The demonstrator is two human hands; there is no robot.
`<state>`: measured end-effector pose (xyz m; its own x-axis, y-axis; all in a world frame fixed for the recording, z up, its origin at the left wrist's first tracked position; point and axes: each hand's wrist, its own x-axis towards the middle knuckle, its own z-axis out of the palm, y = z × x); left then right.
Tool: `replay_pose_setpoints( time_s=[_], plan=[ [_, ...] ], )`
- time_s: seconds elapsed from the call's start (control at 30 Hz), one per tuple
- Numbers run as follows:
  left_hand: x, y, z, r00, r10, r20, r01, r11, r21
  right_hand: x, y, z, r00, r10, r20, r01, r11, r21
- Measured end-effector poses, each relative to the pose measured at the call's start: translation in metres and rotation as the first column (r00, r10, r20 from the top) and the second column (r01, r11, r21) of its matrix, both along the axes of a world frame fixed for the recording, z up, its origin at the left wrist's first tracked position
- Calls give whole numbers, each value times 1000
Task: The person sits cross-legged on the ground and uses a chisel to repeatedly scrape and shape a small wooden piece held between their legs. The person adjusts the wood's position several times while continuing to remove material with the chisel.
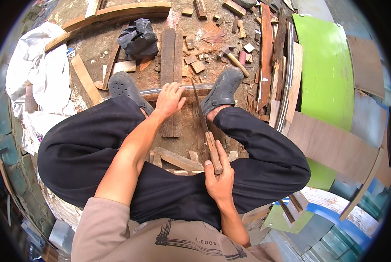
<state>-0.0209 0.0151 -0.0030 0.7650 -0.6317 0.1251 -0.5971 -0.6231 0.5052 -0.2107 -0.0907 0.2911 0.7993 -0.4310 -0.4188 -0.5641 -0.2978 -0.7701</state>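
Observation:
My right hand is wrapped round the wooden handle of a handsaw. Its narrow blade points away from me and crosses a wooden strip near my right shoe. The strip lies crosswise between my feet, over a longer dark wooden board. Pressing down on the strip left of the blade is my left hand, its fingers over the strip. My left shoe is at the strip's left end. How deep the blade sits in the wood is too fine to tell.
A claw hammer lies beyond my right foot, among several small wood offcuts. A black plastic bag and a white cloth are at the left. Long planks and a green panel line the right.

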Motion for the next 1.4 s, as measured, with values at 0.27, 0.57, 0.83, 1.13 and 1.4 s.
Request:
replay_pose_setpoints(
  time_s=[0.27, 0.57, 0.83, 1.13, 1.4],
  plan=[
    [8, -17, 2, 806, 222, -549, 66, 888, 455, 5, 14, -13, 996, 74, 45, -71, 995, -64],
    [29, -28, -16, 549, 368, -750, -35, 907, 420, 10, 10, -14, 992, 120, 27, -118, 990, -72],
    [26, -25, -20, 596, 331, -731, -14, 915, 403, 77, -2, -6, 988, 152, -29, -154, 984, -84],
    [23, -27, -24, 606, 351, -714, -32, 907, 419, 87, 8, 13, 967, 228, -114, -240, 965, -104],
    [20, -29, -26, 619, 350, -703, -48, 911, 410, 90, 5, -17, 961, 236, -144, -254, 958, -130]
  ],
)
